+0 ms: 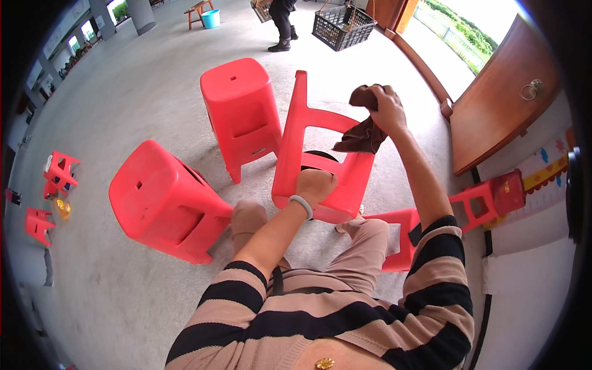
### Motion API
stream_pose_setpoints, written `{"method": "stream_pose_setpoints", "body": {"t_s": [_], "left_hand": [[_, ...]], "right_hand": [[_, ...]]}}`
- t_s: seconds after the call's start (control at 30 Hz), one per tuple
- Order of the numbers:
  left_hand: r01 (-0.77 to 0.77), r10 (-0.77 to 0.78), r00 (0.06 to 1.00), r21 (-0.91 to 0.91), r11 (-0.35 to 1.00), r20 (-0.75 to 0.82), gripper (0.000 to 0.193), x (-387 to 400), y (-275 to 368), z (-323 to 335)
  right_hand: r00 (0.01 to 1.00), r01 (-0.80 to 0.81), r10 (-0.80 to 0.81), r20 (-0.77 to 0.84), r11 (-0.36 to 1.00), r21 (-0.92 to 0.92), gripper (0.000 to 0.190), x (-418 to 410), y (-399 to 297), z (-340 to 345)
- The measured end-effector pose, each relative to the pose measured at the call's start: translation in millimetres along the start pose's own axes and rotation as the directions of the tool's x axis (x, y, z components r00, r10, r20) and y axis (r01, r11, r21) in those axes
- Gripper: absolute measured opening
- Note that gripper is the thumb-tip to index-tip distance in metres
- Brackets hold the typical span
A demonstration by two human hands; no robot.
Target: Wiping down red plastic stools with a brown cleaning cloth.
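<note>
Tilted between my knees is a red plastic stool [296, 138], its legs pointing away from me. My left hand [317, 187], with a pale bangle at the wrist, grips it at a side opening; the fingertips are hidden. Raised over the stool's right legs, my right hand [388, 111] holds a bunched dark brown cloth [363, 136], part of which hangs down by a leg. Through the stool's opening shows the edge of a dark round thing [323, 154] that I cannot identify. Two more red stools stand upright at the left, one near my knee [148, 189] and one farther off [238, 88].
Another red stool [400, 266] is by my right leg. A person in dark trousers [281, 23] stands ahead beside a hanging black plastic crate [344, 30]. A blue bucket [211, 19] is near a wooden bench [198, 11]. At the right stands an open wooden door [504, 101].
</note>
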State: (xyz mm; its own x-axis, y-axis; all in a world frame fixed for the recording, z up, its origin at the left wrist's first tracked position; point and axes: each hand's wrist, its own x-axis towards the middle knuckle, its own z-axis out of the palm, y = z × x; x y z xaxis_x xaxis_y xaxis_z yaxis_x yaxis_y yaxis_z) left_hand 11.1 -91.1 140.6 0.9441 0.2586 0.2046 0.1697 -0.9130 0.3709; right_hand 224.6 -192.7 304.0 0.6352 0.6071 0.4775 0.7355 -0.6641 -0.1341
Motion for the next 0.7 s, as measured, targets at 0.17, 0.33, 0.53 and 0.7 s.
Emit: {"method": "stream_pose_setpoints", "body": {"t_s": [0.17, 0.33, 0.53, 0.7], "left_hand": [[-0.014, 0.015, 0.997, -0.016, 1.0, 0.08, 0.051, -0.4, 0.3, -4.3], [-0.029, 0.029, 0.997, 0.0, 1.0, 0.076, 0.049, -1.0, -1.0, -9.7], [-0.027, 0.024, 0.999, -0.067, 0.997, -0.036, 0.045, -1.8, -1.1, -1.4], [0.006, -0.011, 0.997, -0.066, 0.998, -0.082, 0.045, -2.9, -0.7, -1.4]], "right_hand": [[0.958, 0.04, -0.009, 0.286, 0.994, -0.101, 0.054, -41.2, -28.2, 71.0], [0.97, 0.037, -0.004, 0.241, 0.991, -0.132, 0.043, -19.1, -65.0, 99.4], [0.97, 0.113, -0.107, 0.218, 0.993, -0.016, 0.037, -8.6, -125.1, 125.9], [0.95, 0.211, -0.209, 0.233, 0.977, 0.017, 0.037, -9.6, -112.5, 121.0]]}}
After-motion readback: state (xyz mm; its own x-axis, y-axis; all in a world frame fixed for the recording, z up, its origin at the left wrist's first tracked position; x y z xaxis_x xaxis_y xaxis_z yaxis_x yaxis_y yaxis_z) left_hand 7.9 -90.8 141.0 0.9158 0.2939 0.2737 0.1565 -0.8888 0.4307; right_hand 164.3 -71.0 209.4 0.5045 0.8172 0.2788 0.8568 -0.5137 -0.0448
